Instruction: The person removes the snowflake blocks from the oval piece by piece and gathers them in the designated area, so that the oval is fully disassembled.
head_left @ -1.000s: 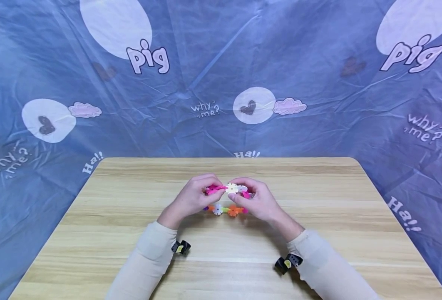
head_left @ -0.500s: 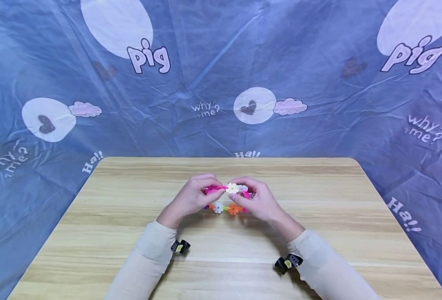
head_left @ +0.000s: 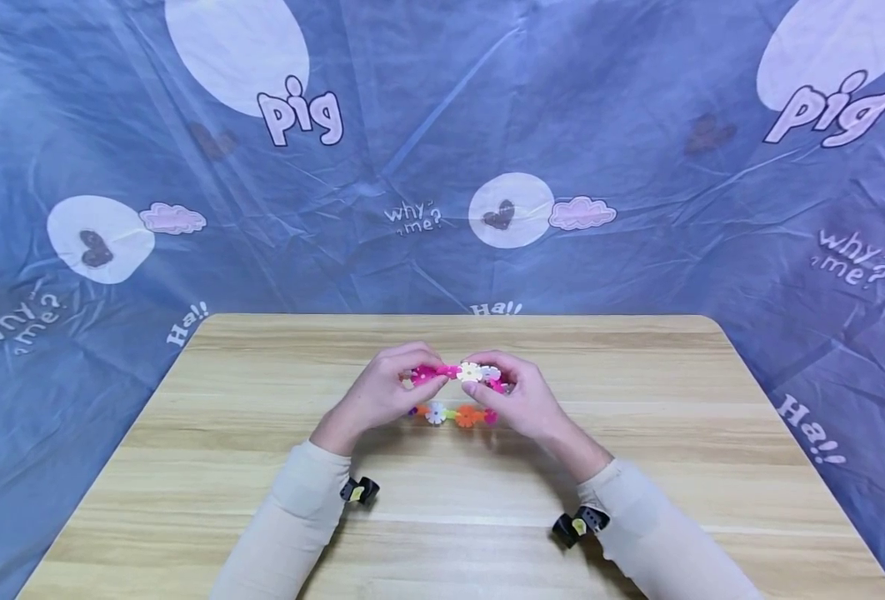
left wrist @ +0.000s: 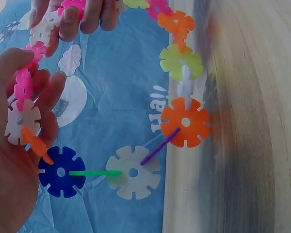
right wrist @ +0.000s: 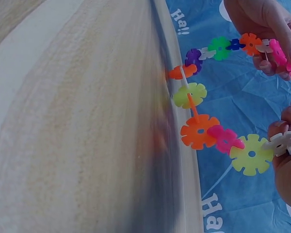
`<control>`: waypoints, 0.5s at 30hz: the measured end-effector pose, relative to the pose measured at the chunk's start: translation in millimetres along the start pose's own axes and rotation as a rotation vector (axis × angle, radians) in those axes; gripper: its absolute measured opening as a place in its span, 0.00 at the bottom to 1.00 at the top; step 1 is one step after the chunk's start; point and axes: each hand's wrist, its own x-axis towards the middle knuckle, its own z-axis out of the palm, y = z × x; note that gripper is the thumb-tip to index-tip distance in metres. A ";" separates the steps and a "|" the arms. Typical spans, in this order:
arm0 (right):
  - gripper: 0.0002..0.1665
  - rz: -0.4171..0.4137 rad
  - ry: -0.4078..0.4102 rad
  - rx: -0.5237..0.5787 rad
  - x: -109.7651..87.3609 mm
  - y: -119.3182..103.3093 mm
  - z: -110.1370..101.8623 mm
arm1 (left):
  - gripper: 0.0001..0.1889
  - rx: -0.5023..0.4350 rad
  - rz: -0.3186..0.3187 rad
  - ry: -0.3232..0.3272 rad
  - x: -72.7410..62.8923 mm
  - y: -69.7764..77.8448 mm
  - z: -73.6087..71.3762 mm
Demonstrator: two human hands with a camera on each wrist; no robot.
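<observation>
The chain of flower-shaped discs (head_left: 467,416) hangs as a loop between the person's two hands, above the wooden table (head_left: 427,542); its upper run stretches left to right from one set of fingertips to the other, and there a pink disc (head_left: 450,372) lies against a cream-white disc (head_left: 469,372) — touching, though whether their slots are locked cannot be told; the meeting point sits midway, so neither hand is clearly nearer, the pink disc lying by the left fingertips and the cream-white one by the right thumb; the left hand (head_left: 382,387) pinches the pink stretch between thumb and fingers, while the right hand (head_left: 513,396) pinches the white stretch from the other side; below them dangles the rest — a blue disc (left wrist: 62,172) on the left side, a large yellow disc (right wrist: 252,154) on the right; whether the lowest discs touch the table is unclear; beyond stands a blue printed backdrop (head_left: 412,267).
</observation>
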 end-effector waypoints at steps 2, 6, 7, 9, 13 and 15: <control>0.21 0.000 0.003 0.000 0.2 -0.1 -0.5 | 0.07 0.000 0.006 0.000 0.0 -0.4 0.0; 0.21 -0.006 0.001 0.000 0.9 0.4 -1.6 | 0.07 0.009 -0.004 -0.002 0.1 0.2 -0.5; 0.21 -0.010 0.002 -0.002 1.1 0.5 -1.9 | 0.07 0.014 -0.009 0.000 0.3 0.7 -0.8; 0.21 -0.020 0.009 -0.016 1.3 0.2 -2.3 | 0.07 0.026 -0.019 0.002 1.1 1.4 -1.6; 0.20 -0.033 0.026 -0.055 1.6 -0.4 -3.2 | 0.07 0.071 -0.020 0.015 3.3 3.1 -2.4; 0.21 -0.029 0.027 -0.062 1.5 -0.9 -3.5 | 0.07 0.107 -0.012 0.026 4.4 3.4 -2.4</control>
